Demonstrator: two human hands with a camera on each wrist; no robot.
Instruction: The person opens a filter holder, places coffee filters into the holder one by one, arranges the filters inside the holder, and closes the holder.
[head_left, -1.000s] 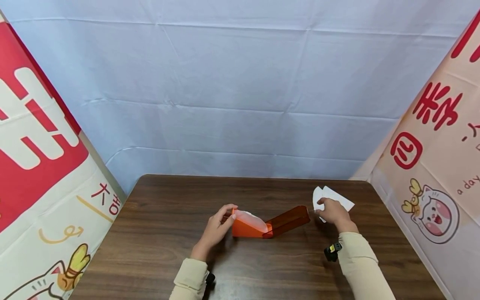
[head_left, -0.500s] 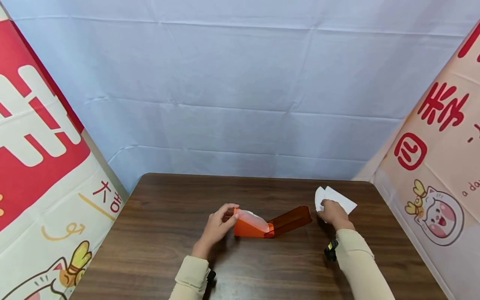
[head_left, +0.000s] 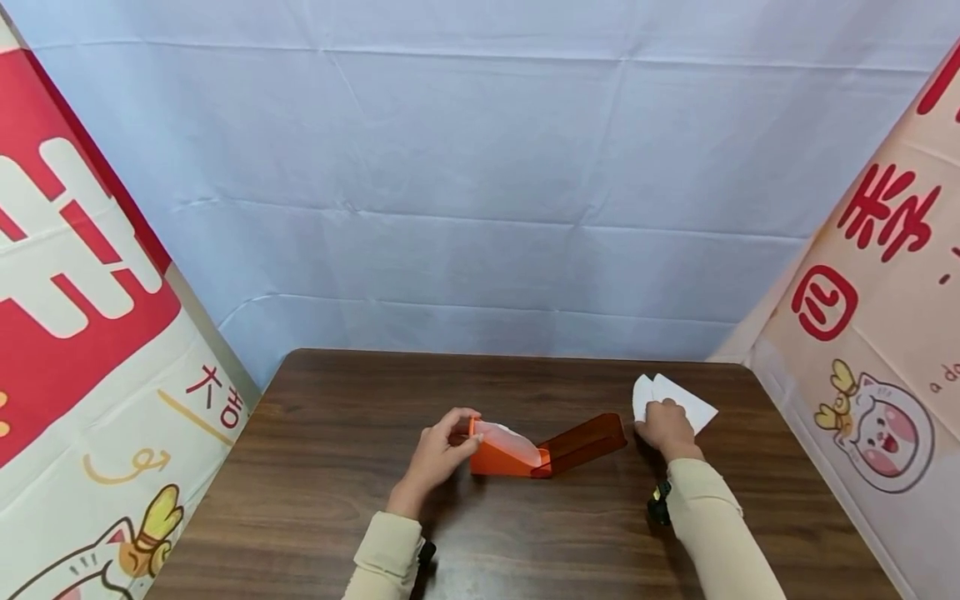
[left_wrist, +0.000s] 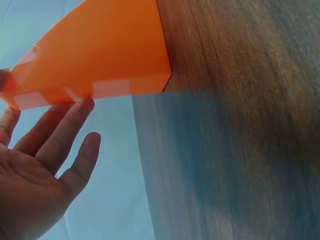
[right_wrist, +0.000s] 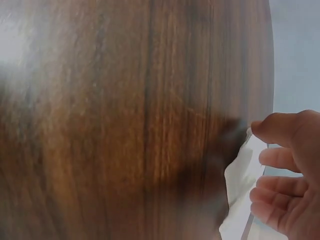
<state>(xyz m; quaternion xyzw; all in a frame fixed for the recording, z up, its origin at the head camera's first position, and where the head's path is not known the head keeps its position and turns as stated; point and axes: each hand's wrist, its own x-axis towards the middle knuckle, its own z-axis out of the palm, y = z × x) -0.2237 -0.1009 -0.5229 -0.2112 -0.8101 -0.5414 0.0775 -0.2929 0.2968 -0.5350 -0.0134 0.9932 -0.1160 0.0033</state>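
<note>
My left hand (head_left: 433, 462) grips the tall end of a wedge-shaped orange box (head_left: 504, 462), thumb on its near side and index finger at the top edge. In the left wrist view, fingertips lie against the end wall of the orange box (left_wrist: 110, 55). White sheets (head_left: 506, 432) show inside it behind a see-through side. Its dark amber lid (head_left: 581, 443) hangs open to the right. Farther right, my right hand (head_left: 666, 427) pinches a folded white paper (head_left: 686, 402) lying on the table; in the right wrist view, thumb and fingers meet the white paper (right_wrist: 242, 177) along its edge.
All of this sits on a dark wood-grain table (head_left: 360, 392) with a rounded back left corner. A pale blue cloth (head_left: 450, 208) hangs behind it. Printed banners (head_left: 847, 333) stand along both sides.
The right hand has turned slightly over the white paper, so its thumb no longer shows in the head view. The left hand and box stay in place; the view shifts a little.
</note>
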